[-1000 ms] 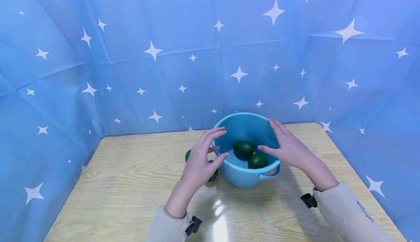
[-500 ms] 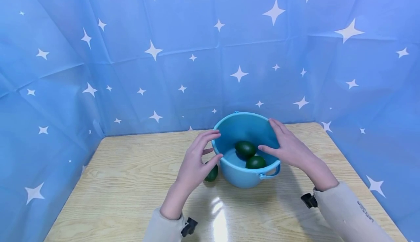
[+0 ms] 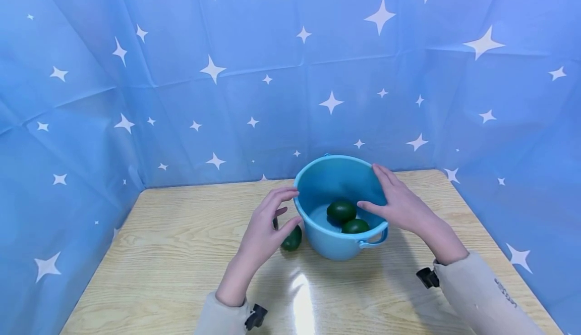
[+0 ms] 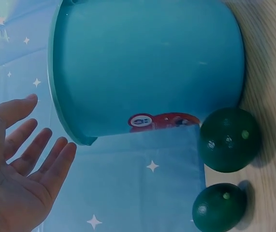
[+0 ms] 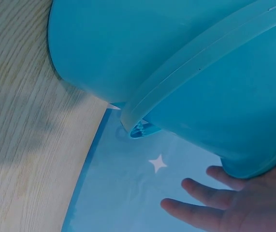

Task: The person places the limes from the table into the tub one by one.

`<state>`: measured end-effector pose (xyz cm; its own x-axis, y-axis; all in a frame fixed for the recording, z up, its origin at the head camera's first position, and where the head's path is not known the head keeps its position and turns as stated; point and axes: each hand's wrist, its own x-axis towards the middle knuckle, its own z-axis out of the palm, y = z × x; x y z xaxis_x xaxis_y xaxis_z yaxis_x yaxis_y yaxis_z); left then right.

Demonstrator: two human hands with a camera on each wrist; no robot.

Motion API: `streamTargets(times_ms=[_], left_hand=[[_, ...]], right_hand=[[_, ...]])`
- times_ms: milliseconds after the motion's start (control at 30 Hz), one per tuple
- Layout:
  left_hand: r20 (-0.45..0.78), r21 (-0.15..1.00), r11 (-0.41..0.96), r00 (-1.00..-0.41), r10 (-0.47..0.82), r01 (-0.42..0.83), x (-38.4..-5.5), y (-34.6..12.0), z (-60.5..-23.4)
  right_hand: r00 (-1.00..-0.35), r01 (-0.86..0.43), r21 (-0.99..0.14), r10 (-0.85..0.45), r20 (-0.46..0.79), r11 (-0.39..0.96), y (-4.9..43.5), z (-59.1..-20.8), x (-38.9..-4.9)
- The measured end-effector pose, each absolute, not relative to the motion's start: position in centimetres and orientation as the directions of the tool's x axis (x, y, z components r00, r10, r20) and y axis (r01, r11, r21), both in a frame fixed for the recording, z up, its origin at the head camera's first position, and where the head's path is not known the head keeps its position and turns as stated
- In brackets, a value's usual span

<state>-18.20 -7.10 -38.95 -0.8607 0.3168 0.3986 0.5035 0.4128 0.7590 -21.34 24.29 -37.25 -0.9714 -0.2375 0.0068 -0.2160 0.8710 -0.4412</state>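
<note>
A light blue bucket [image 3: 333,246] stands on the table, its mouth showing two dark green, avocado-like fruits inside, one fruit [image 3: 341,212] behind the other fruit [image 3: 355,225]. My right hand [image 3: 401,203] holds the bucket's right rim, thumb inside and fingers outside; the right wrist view shows those fingers [image 5: 200,195] under the rim. Just left of the bucket, my left hand [image 3: 262,231] hovers with bent, spread fingers and holds nothing. Beside the bucket's base lie two more green fruits, a larger-looking one [image 4: 229,140] and another [image 4: 220,208]; the left hand partly hides them in the head view.
The wooden table [image 3: 181,254] reaches left and forward of the bucket. A blue curtain with white stars [image 3: 254,98] encloses the back and sides. The bucket's handle [image 3: 374,239] hangs down at its front right.
My left hand has drawn back left and slightly down from the bucket's rim. Inside, the rear fruit has shifted a little right and toward me. The right hand stays put.
</note>
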Motion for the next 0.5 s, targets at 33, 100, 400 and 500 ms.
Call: streamTargets(times_ms=[33,100,400,500], left_hand=[[0.393,0.759,0.418,-0.863,0.317,0.499,-18.2,-7.2,-39.0],[0.380,0.757,0.434,-0.870,0.315,0.488,-18.2,-7.4,-39.2],[0.338,0.716,0.529,-0.889,0.309,0.456,-18.3,-8.0,-40.0],[0.304,0.710,0.553,-0.898,0.319,0.437,-18.2,-8.2,-40.3]], right_hand=[[-0.972,-0.215,-0.441,-0.237,0.006,0.871,24.3,-37.3,-21.3],[-0.972,-0.215,-0.441,-0.236,0.006,0.872,24.3,-37.3,-21.3],[-0.973,-0.210,-0.442,-0.231,0.007,0.872,24.3,-37.2,-21.3],[-0.973,-0.210,-0.443,-0.232,0.004,0.872,24.3,-37.1,-21.2]])
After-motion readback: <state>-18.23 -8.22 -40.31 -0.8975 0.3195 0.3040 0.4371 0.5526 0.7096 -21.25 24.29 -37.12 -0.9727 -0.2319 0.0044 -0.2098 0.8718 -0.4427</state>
